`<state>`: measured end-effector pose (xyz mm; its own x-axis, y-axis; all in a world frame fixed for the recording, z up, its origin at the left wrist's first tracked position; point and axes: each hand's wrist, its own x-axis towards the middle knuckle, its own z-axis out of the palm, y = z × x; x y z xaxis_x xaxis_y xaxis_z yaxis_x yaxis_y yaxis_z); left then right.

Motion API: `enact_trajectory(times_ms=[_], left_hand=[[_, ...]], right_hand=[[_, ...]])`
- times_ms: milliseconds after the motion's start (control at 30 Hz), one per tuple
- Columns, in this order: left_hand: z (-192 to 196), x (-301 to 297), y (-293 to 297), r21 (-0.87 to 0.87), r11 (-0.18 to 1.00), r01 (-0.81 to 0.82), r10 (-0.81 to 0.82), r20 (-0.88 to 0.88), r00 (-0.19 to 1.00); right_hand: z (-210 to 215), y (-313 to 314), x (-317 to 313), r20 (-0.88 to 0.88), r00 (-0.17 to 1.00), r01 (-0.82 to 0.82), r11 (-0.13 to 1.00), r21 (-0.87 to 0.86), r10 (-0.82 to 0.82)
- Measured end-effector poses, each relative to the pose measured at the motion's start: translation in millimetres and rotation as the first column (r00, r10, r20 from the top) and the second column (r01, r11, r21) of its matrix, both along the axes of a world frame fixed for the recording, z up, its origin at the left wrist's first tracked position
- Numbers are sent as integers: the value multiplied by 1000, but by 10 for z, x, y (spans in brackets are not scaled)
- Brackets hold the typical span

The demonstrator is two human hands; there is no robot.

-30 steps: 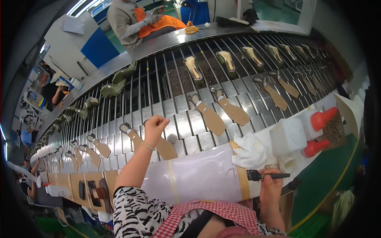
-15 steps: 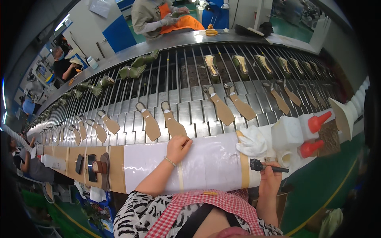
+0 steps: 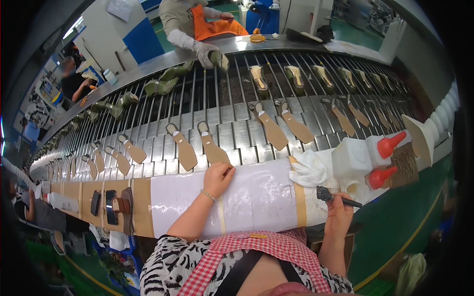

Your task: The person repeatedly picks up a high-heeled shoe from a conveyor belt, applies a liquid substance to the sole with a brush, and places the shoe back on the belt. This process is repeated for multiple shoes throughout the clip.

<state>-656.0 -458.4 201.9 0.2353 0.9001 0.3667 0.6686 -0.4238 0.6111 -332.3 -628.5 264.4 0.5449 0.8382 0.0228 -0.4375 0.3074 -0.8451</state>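
Note:
My left hand (image 3: 218,178) rests at the near edge of the slatted conveyor, fingers curled, against the toe of a tan insole (image 3: 213,148). Whether the fingers grip anything is hidden. A second tan insole (image 3: 183,150) lies just left of it. In my right hand (image 3: 339,213) is a brush (image 3: 327,194) with a dark handle and blackened bristles, held above the covered bench (image 3: 256,197). Close to the brush stand a white bottle (image 3: 349,160) with a red nozzle and a crumpled white glove (image 3: 311,170).
More insoles (image 3: 270,129) lie along the conveyor. Green shoe uppers on lasts (image 3: 257,81) sit on the rods behind them. Across the line a co-worker's gloved hand (image 3: 203,53) holds a green shoe upper (image 3: 218,60). A phone (image 3: 111,206) lies at the bench's left; a white hose (image 3: 442,116) stands right.
The co-worker opposite has reached out and now holds a green shoe upper over the rods. My right hand with the brush has shifted slightly right and up. My left hand stays by the insole.

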Motion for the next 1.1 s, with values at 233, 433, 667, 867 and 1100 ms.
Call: enact_trajectory(times_ms=[233,433,667,867,1100], left_hand=[[84,-229,699,-287,958,7,64,234,970],[450,-571,2066,106,952,-286,292,-50,955],[346,-279,2940,-173,917,-359,151,-682,716],[754,-343,2952,156,957,-243,279,-284,917],[1712,-787,1584,-378,875,303,-112,450,886]], right_hand=[[-69,21,85,41,999,32,999,-26,-31],[-128,94,113,60,997,49,997,-55,-45],[-52,235,95,41,998,60,994,-94,-57],[91,139,278,167,958,260,953,-154,-235],[498,-184,790,710,692,416,876,-244,-131]])
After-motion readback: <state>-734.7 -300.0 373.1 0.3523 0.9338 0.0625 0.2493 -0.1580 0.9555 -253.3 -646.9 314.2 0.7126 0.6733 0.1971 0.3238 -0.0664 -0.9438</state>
